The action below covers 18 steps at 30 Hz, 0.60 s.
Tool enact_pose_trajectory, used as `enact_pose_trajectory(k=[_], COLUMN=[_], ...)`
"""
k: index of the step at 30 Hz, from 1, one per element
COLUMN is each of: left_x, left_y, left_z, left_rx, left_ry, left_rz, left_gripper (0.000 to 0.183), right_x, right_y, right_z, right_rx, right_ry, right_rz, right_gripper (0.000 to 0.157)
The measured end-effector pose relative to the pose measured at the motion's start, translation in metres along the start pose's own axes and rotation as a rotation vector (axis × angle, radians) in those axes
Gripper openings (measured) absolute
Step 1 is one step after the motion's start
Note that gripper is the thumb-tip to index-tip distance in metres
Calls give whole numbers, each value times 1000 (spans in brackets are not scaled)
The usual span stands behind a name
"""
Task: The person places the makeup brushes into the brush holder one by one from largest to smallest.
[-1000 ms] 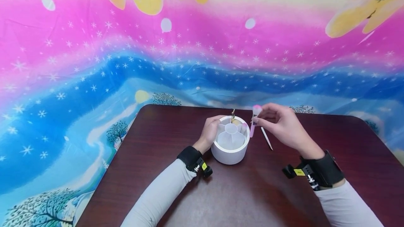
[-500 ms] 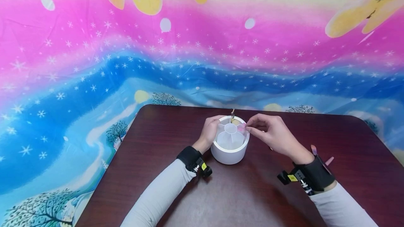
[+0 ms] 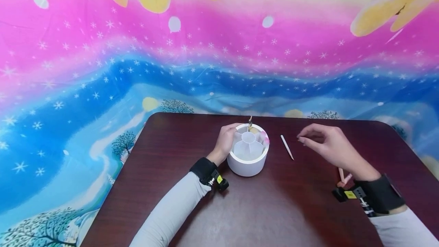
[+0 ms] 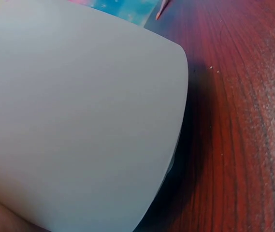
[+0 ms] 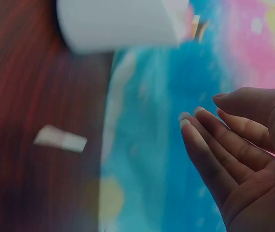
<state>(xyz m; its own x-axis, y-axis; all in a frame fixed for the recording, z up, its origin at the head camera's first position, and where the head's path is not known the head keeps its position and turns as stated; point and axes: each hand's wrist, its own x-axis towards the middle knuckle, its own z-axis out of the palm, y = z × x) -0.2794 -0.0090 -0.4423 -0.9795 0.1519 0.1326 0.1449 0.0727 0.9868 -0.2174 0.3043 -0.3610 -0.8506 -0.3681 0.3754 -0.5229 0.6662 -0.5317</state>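
My left hand [image 3: 225,140] grips the left side of a white round organizer [image 3: 246,167] with divided compartments, its thumb at the rim. In the left wrist view the organizer's smooth wall [image 4: 84,106] fills most of the picture. Pink makeup brush tips [image 3: 265,138] show inside the right-hand compartment, and a gold-coloured piece [image 3: 250,122] sticks up at the back. My right hand [image 3: 324,142] hovers right of the organizer, holding nothing. Its fingers [image 5: 209,150] are extended and apart from the thumb in the right wrist view. Between hand and organizer lies a slim white stick [image 3: 287,148] with a pointed end.
Several pinkish handles [image 3: 343,177] lie on the dark wooden table [image 3: 192,144], partly hidden by the right wrist and its camera. A colourful printed cloth [image 3: 219,41] hangs behind the table's back edge.
A second ago the right hand held a pink makeup brush beside the organizer; it lowered it into the right-hand compartment, let go and moved right. The left hand stays on the organizer.
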Motion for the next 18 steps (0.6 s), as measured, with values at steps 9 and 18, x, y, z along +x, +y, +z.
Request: enact_pose_trajectory(k=[9, 18], left_x=[-2, 0], left_y=[1, 0], left_z=[-1, 1], left_rx=[-16, -18], left_ry=[2, 0], left_rz=[3, 9], left_gripper=[46, 46], right_x=[-51, -80], right_y=[59, 108], right_z=[-24, -23], right_rx=[-54, -244], right_ry=[-139, -189], right_rz=[249, 389], right_gripper=[14, 18])
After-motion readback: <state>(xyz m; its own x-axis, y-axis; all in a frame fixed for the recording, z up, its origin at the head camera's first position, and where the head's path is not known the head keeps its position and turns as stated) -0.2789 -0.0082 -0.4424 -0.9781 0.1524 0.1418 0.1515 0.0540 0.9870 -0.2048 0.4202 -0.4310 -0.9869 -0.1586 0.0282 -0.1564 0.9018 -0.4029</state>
